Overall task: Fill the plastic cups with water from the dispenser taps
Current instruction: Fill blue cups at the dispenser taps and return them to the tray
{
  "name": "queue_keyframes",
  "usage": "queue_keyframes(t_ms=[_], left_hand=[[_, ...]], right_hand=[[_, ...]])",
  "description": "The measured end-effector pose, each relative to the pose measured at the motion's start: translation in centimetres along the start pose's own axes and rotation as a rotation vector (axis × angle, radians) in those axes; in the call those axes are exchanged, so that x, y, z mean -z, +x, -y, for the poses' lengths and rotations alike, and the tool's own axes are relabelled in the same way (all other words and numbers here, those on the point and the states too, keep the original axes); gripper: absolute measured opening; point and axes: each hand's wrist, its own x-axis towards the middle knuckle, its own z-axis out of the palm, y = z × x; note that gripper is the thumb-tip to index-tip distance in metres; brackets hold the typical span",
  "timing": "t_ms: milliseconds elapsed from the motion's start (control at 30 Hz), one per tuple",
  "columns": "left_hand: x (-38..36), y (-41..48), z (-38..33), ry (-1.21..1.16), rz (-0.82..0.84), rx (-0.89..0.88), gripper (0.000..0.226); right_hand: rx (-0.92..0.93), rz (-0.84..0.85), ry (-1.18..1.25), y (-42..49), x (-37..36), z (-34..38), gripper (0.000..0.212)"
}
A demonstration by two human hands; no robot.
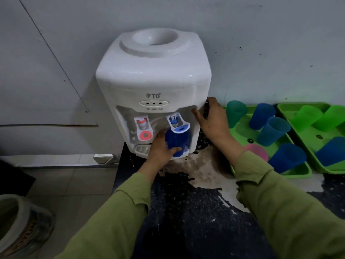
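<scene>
Blue cup (175, 142) gripped in left hand (160, 146), under blue tap (177, 126)

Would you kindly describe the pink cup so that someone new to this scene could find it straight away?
Start at the white water dispenser standing against the wall. In the green tray directly to its right, look at the near left part, beside a dark blue cup. The pink cup is the only pink one; every other cup in view is blue or green.

Head camera — close — looks forward and down (wide-angle) at the dispenser (153, 86).
</scene>
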Motion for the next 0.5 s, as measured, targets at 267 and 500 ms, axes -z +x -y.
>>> queue_keyframes(t_ms=[267,500], left_hand=[[-0.04,-0.01,-0.23,-0.016,-0.001,0.015,0.077],[-0.09,-0.06,-0.22,-0.012,-0.03,0.047,0.076]], right_hand=[[-0.002,-0.005,-0.011,-0.04,-0.06,0.09,0.039],[-0.026,0.012,-0.002,-0.02,0.2,0.44,0.039]])
